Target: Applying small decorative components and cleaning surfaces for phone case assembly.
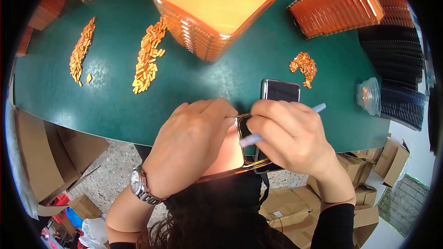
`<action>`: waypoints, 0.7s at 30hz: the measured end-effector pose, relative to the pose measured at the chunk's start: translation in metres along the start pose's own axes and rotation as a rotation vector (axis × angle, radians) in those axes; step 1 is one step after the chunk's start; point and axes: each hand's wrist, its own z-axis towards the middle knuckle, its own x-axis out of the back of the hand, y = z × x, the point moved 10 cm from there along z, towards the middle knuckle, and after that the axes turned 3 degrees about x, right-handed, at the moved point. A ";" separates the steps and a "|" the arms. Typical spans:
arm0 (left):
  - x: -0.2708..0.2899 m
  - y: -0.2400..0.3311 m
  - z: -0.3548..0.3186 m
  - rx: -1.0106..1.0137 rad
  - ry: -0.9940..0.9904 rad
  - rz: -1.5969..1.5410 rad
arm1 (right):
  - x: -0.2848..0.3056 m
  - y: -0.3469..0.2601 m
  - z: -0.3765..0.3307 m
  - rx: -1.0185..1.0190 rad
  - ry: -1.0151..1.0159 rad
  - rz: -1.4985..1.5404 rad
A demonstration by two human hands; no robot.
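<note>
Fingers (224,106) of the left hand (187,138) are bent in, tips closed on the upper rim of an orange-pink phone case (233,150) with a shiny gold edge. Right hand (290,133) is curled tight around a slim pale-blue stick (319,108) — one end pokes out by the case, the other past the knuckles. Its fingertips sit right at the case's corner cutout; can't tell if they also grip the case.

Case is between the two hands, at the near edge of the green table (221,80). Can't tell whether it rests on it. Dark phone-shaped slab (280,91) lies partly under the right hand.

Further out: two strips of small orange pieces, one far left (82,53), one nearer centre (148,60), plus a smaller heap (304,66) on the right — clear cup (369,96) beyond that, orange bits inside. Large orange case stack (203,32) ahead, another orange stack (337,9) to its right, black stack (392,50) at far right.
</note>
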 end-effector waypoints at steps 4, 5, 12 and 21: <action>-0.001 -0.005 0.000 0.002 0.021 -0.014 | -0.018 -0.009 0.008 0.090 -0.153 -0.156; -0.001 -0.005 0.000 0.005 0.025 -0.014 | -0.019 -0.008 0.008 0.086 -0.172 -0.211; 0.006 -0.005 -0.007 0.004 0.044 0.042 | -0.026 -0.007 0.011 0.004 -0.105 -0.244; 0.018 0.002 -0.027 -0.074 0.066 0.322 | -0.046 -0.012 0.021 0.035 -0.114 0.044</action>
